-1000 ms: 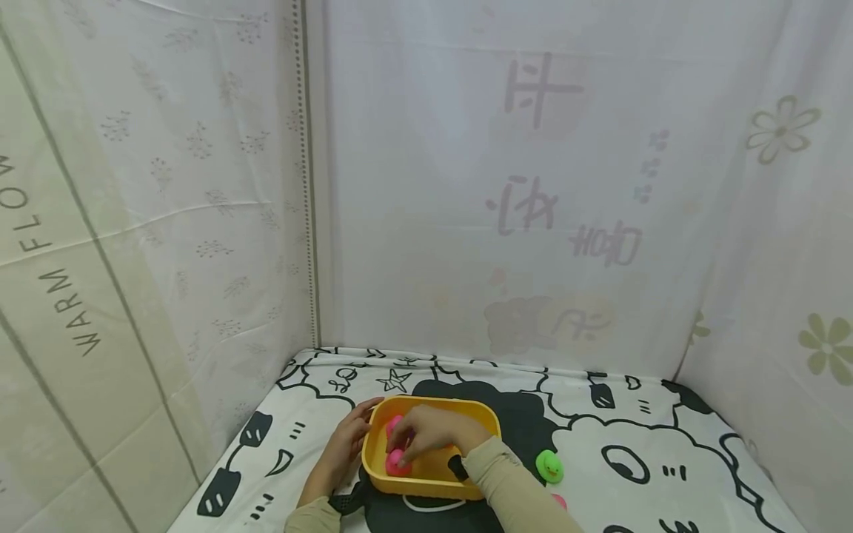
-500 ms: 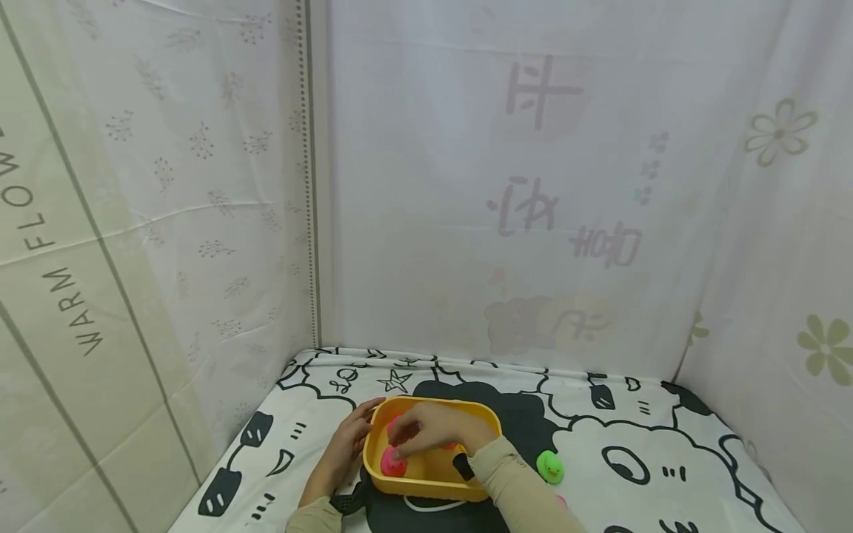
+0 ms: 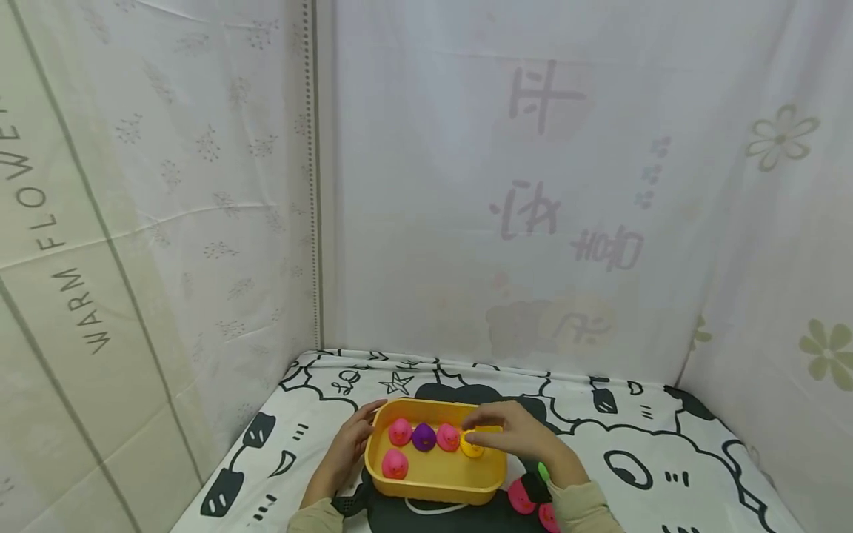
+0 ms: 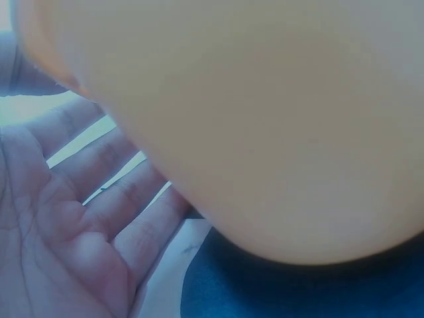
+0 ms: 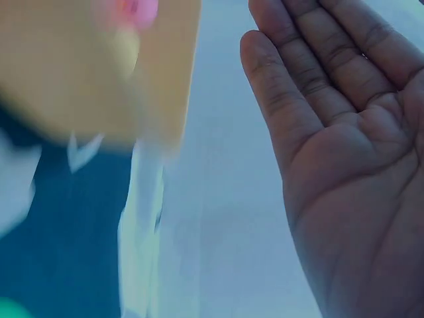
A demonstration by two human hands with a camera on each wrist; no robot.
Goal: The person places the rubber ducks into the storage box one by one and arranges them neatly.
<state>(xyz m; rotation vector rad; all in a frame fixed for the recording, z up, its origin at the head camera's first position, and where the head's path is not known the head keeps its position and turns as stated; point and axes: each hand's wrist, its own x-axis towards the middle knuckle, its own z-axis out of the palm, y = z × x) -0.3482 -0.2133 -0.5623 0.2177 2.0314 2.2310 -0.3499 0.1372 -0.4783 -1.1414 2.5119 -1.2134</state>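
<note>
Rubber ducks lie in a yellow plastic tub [image 3: 453, 490] on the table. A pink duck [image 3: 400, 431], a purple duck [image 3: 423, 437], another pink duck [image 3: 448, 437] and a yellow duck [image 3: 472, 446] form a row along its far side. One more pink duck [image 3: 395, 464] sits at the near left. My left hand [image 3: 344, 450] rests against the tub's left end; in the left wrist view its fingers [image 4: 119, 199] are straight along the tub wall [image 4: 265, 132]. Above the tub's right end, my right hand [image 3: 516, 431] overlaps the yellow duck; in the right wrist view it holds nothing.
Right of the tub, pink ducks [image 3: 521, 497] and a green duck [image 3: 543, 471] lie on the cloth, partly covered by the right forearm and its black strap [image 3: 534, 488]. A black-and-white printed cloth [image 3: 640, 474] covers the table. Printed curtains [image 3: 426, 222] enclose it.
My right hand has let go of the pink duck at the tub's near left and moved right, above the yellow duck. The row of ducks now shows. The left hand stays at the tub's end.
</note>
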